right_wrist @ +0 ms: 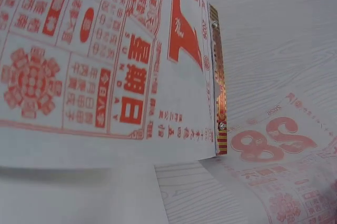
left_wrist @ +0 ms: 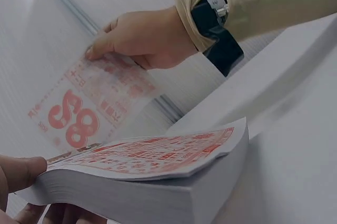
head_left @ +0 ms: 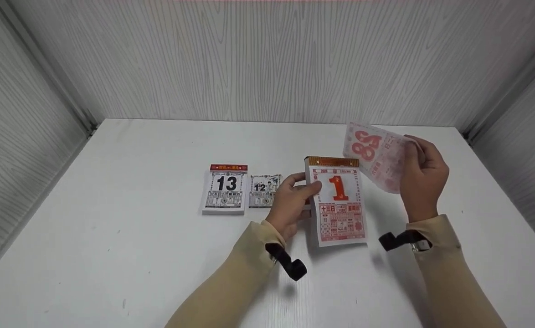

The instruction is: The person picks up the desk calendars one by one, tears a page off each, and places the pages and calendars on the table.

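Note:
My left hand (head_left: 290,202) grips the left side of a thick tear-off calendar (head_left: 340,207), thumb on its front and fingers behind. The calendar tilts up, its top page showing a big red 1 under a gold binding strip (head_left: 333,161). In the left wrist view the thick stack of page edges (left_wrist: 126,197) faces the camera. Up and to the right, my right hand (head_left: 424,175) pinches a thin loose page (head_left: 370,152) printed with a red 28. That page hangs apart from the pad, its upper left corner just beyond the gold strip.
Left of my left hand, a smaller calendar with a red header and 13 (head_left: 225,189) lies on the white table (head_left: 135,237). Next to it lies another one showing 12 (head_left: 260,191), partly covered by the hand. Grey wood-grain panels (head_left: 267,59) stand at the back and sides.

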A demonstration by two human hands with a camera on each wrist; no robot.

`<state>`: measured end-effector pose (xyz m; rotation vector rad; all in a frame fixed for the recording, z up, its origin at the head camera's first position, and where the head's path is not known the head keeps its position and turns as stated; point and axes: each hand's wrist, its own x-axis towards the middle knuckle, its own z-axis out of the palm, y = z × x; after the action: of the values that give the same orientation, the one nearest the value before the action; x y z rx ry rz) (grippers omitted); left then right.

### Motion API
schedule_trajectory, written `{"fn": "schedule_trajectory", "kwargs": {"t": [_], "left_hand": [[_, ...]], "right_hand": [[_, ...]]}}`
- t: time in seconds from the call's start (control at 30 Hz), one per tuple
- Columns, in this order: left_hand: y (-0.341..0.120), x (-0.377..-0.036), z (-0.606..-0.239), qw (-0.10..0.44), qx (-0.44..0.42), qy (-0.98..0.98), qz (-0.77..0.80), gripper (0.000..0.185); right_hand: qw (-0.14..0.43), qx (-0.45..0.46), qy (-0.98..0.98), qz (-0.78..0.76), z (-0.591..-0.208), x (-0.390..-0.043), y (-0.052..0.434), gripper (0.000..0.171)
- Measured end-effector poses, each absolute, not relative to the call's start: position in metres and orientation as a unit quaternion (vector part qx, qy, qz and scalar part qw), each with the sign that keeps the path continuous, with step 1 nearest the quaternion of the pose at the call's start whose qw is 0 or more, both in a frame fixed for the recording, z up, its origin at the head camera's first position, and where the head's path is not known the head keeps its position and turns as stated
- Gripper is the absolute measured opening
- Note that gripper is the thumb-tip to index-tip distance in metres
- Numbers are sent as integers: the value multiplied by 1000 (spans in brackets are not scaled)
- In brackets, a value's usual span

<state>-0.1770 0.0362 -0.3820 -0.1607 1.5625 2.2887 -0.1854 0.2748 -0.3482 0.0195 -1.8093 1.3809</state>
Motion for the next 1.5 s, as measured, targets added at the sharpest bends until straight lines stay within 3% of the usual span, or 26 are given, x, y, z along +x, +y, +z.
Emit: {"fn": "schedule_trajectory", "kwargs": {"t": [0.27, 0.43, 0.7, 1.07, 1.2, 1.4, 1.5], "left_hand": [[35, -193, -395, 98, -23, 654, 750, 46], [34, -195, -396, 93, -51, 672, 733, 48], [31, -194, -386, 133, -15, 745, 653, 68], [26, -187, -380, 177, 74, 836, 513, 73], [27, -180, -380, 134, 123, 871, 456, 64], [32, -161, -380, 25, 281, 925, 254, 43], [35, -151, -383, 5, 313, 931, 187, 38]], "right_hand": [[412, 28, -719, 558, -341, -179, 264, 26], [399, 22, -728, 557, -353, -185, 270, 26], [395, 9, -731, 557, -365, -194, 281, 26], [381, 22, -733, 563, -364, -193, 282, 26], [377, 19, -735, 563, -361, -192, 282, 28], [380, 7, -741, 554, -359, -192, 283, 29], [379, 8, -742, 552, -359, -192, 283, 29]]}}
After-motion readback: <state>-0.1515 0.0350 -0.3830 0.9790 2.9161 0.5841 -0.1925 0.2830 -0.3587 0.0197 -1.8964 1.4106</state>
